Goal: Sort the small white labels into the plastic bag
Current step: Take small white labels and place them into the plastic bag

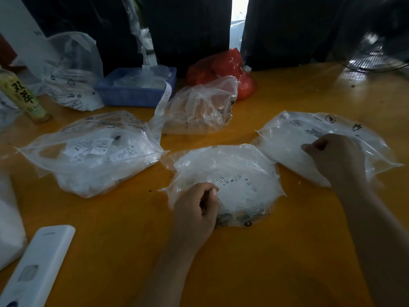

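Observation:
Three clear plastic bags of small white labels lie on the orange table. The middle bag (241, 171) is nearest me, and my left hand (197, 209) rests on its near left side with fingers curled, thumb and forefinger pinching something small and white. On the right bag (294, 138) sits my right hand (332, 156), fingers curled and gripping its plastic. The left bag (95, 156) lies untouched, with printed labels showing through it.
A crumpled clear bag (199, 107) and a red bag (223, 69) sit behind. A blue basket (132, 94) with a label strip, another bag (73, 74) and a bottle (24, 96) stand far left. A white device (37, 264) lies near left. A fan (376, 49) is far right.

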